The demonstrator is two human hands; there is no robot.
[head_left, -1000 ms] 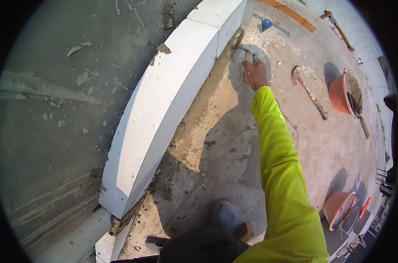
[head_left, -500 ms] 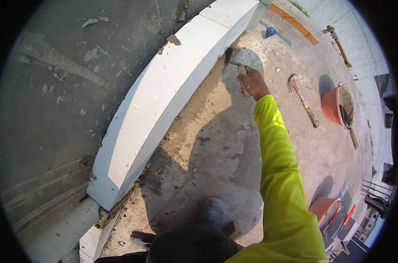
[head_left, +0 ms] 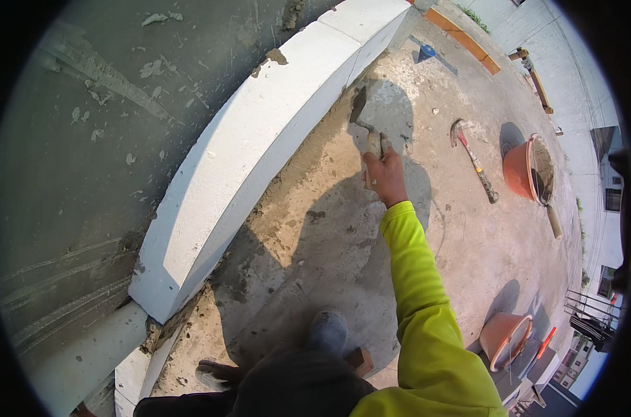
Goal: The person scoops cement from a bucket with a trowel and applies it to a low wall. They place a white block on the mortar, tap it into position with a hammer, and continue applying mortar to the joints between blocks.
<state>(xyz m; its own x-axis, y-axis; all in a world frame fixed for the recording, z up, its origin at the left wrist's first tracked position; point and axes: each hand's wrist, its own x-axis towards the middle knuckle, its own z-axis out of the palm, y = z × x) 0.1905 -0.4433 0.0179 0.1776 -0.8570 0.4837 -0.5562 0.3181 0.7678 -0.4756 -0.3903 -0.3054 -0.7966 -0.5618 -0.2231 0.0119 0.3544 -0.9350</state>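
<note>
My right hand (head_left: 385,172) is closed around the handle of a trowel (head_left: 359,106), out over the concrete floor. The dark blade points away from me, beside a row of white blocks (head_left: 260,132). It appears apart from the blocks' side face; whether it touches the floor is hard to tell. Wet and dry mortar smears (head_left: 287,215) run along the foot of the blocks. My left hand cannot be seen.
Grey wall (head_left: 120,174) rises behind the blocks. To the right lie a claw hammer (head_left: 475,161), an orange bucket (head_left: 518,170) and a second orange bucket (head_left: 502,337). Farther off are a blue plumb-like tool (head_left: 426,52) and an orange-brown bar (head_left: 465,38). A brick piece (head_left: 360,361) sits by my boot (head_left: 328,330).
My right hand has drawn the trowel back toward me and slightly left. The blade has come away from the base of the blocks.
</note>
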